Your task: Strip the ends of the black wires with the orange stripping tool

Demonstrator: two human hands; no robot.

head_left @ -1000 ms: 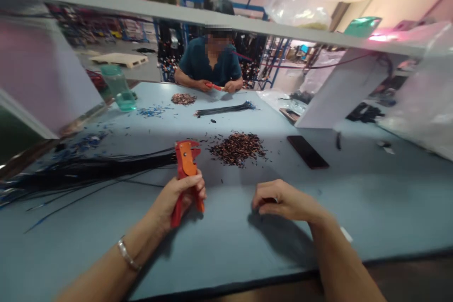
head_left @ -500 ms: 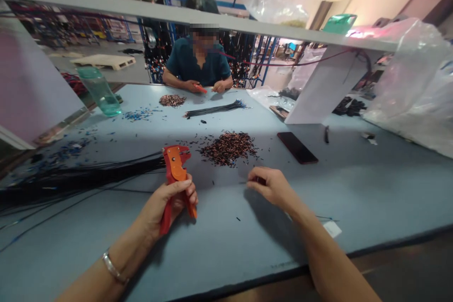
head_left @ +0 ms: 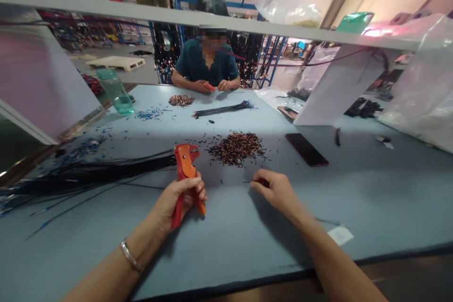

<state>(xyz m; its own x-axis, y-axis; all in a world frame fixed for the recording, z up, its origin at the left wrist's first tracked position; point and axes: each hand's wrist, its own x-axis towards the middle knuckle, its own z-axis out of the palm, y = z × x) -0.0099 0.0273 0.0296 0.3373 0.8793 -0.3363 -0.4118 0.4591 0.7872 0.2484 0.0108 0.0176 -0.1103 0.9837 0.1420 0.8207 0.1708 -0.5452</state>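
My left hand (head_left: 187,193) is closed around the handles of a red and orange wire stripper (head_left: 184,160), its jaws pointing up and away from me. Beside the jaws, on the left, lies a long bundle of black wires (head_left: 116,170). My right hand (head_left: 274,186) is pinched shut near the middle of the table, apart from the stripper. A short thin dark wire end (head_left: 246,181) pokes out to the left from its fingertips; the rest is hidden by the hand. Just beyond both hands sits a pile of small black and copper-coloured offcuts (head_left: 236,148).
A phone (head_left: 307,149) lies right of the pile, a white tag (head_left: 340,234) near my right forearm. A green bottle (head_left: 116,94) stands far left. Across the table a person (head_left: 207,66) holds a red tool near a second wire bundle (head_left: 224,109). A shelf (head_left: 226,21) spans above.
The view has turned slightly left, so the table appears further right. Against the table, my right hand has edged left with the wire; my left hand keeps its hold on the wire stripper.
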